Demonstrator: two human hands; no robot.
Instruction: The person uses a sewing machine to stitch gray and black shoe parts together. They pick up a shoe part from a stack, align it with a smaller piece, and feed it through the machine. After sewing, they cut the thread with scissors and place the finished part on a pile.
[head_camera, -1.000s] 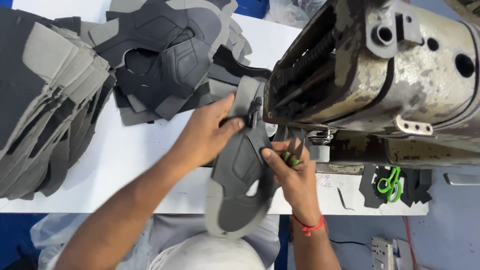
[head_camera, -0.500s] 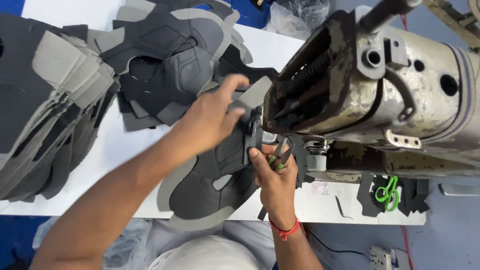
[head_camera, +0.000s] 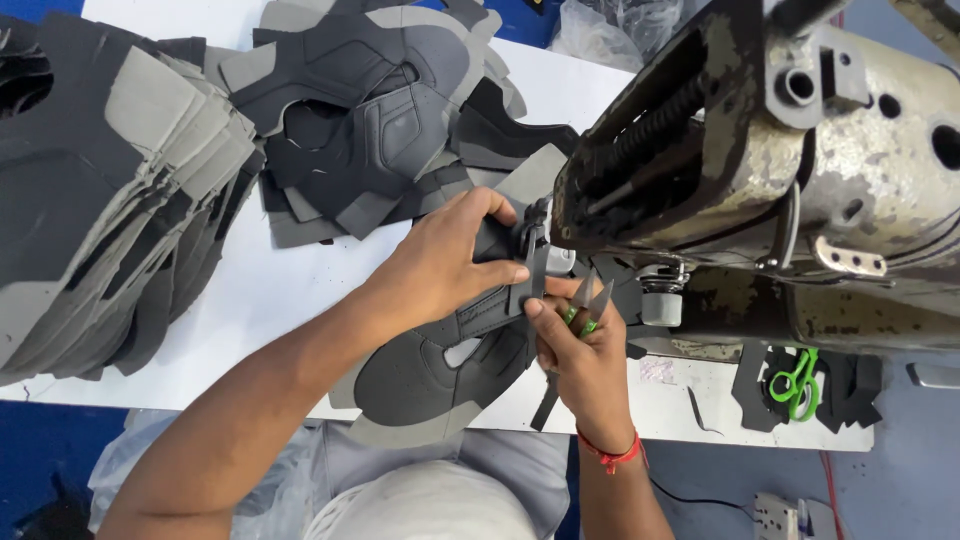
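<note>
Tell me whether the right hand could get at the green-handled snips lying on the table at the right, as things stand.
Probably not straight away: the right hand already grips a green-handled thread snip. The spare snips lie uncovered on dark offcuts, with bare table between.

Small pale label (head_camera: 657, 370), possibly sticker, on white table (head_camera: 280, 290) edge below sewing machine (head_camera: 800, 170).
</note>
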